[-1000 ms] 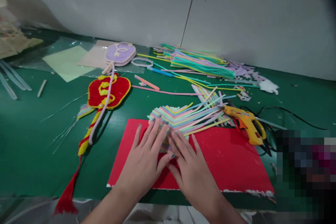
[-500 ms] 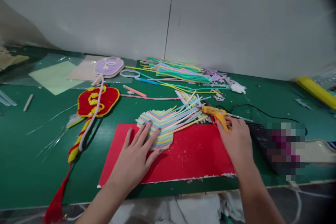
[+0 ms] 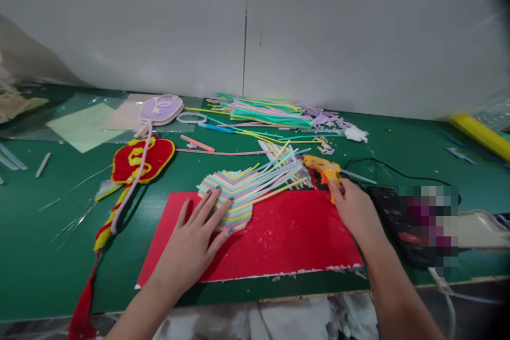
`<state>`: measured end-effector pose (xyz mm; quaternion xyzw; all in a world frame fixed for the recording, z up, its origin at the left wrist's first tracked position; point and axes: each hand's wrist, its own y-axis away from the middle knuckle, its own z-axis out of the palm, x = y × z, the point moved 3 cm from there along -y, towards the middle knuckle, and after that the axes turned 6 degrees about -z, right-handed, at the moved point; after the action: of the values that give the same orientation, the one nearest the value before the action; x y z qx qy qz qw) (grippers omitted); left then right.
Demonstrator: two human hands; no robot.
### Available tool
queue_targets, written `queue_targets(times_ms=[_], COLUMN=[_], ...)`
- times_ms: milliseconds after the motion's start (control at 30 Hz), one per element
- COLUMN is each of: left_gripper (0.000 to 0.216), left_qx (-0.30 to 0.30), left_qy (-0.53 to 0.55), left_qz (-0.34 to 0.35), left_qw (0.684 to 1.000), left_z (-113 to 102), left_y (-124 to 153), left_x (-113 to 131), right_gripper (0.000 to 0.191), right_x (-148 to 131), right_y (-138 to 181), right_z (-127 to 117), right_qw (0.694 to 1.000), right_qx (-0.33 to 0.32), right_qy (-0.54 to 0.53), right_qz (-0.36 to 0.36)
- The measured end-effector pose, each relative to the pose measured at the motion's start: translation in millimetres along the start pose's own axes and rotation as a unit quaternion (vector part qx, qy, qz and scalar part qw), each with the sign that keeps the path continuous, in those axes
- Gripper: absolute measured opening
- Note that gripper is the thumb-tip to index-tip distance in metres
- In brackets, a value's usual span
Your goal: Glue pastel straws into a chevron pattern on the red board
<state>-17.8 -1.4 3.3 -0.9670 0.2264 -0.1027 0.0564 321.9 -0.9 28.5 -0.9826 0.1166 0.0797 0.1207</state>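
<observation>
My left hand (image 3: 195, 236) lies flat with fingers spread on a chevron panel of pastel strips (image 3: 235, 191), which rests on a red sheet (image 3: 287, 239) on the green table. To the right, my right hand (image 3: 353, 204) is wrapped round the handle of a yellow glue gun (image 3: 321, 168). The gun's nozzle points left toward the loose ends of the strips.
A red and yellow ornament with a tassel (image 3: 137, 159) lies left of the red sheet, a lilac one (image 3: 161, 109) behind it. A pile of coloured strips (image 3: 266, 114) sits by the white wall. A black cord (image 3: 394, 172) and a yellow roll (image 3: 480, 135) are at the right.
My right hand left the strip panel, moved right and closed round the glue gun. The left hand stayed flat on the panel. The view shifted right.
</observation>
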Motion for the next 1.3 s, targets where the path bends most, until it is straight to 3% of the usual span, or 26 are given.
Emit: queue_targets(times_ms=[133, 333, 467, 600, 700, 767, 833, 967, 1100, 1300], left_gripper=[0.050, 0.050, 0.051, 0.053, 0.052, 0.052, 0.051, 0.054, 0.056, 0.057], left_qx=[-0.005, -0.009, -0.019, -0.014, 0.016, 0.034, 0.035, 0.007, 0.003, 0.019], left_qy=[-0.002, -0.010, -0.008, 0.038, 0.107, 0.140, 0.138, 0.060, -0.018, -0.071], left_qz=[0.001, 0.000, -0.001, -0.030, -0.116, -0.161, -0.168, -0.113, -0.052, -0.039], left_qw=[1.000, 1.000, 1.000, 0.999, 0.987, 0.976, 0.976, 0.992, 0.998, 0.997], left_z=[1.0, 0.4, 1.3, 1.9, -1.0, -3.6, -5.7, -6.6, -4.2, -1.1], left_y=[0.2, 0.2, 1.2, 3.7, 6.2, 8.3, 10.0, 13.9, 17.8, 18.5], left_x=[-0.5, -0.7, -0.8, -3.8, -12.8, -19.9, -25.4, -31.0, -32.0, -30.8], right_gripper=[0.048, 0.045, 0.051, 0.056, 0.051, 0.043, 0.041, 0.048, 0.055, 0.062], right_x=[20.3, 47.0, 46.8, 24.7, -19.0, -55.3, -90.8, -144.5, -166.5, -172.9], right_y=[-6.9, -24.6, -22.3, -14.4, -2.9, 10.4, 26.5, 55.9, 67.0, 67.3], right_z=[-11.5, -4.4, 2.5, -8.0, -12.9, -9.7, -2.2, 13.8, 26.5, 37.8], right_qw=[0.996, 0.993, 0.992, 0.993, 0.990, 0.978, 0.963, 0.919, 0.880, 0.862], right_qx=[0.074, 0.003, -0.024, 0.059, 0.128, 0.131, 0.092, 0.007, -0.044, -0.080], right_qy=[0.010, 0.096, 0.112, 0.087, 0.016, -0.050, -0.094, -0.088, -0.039, 0.003], right_qz=[0.049, 0.068, 0.054, 0.057, -0.062, -0.157, -0.234, -0.383, -0.471, -0.501])
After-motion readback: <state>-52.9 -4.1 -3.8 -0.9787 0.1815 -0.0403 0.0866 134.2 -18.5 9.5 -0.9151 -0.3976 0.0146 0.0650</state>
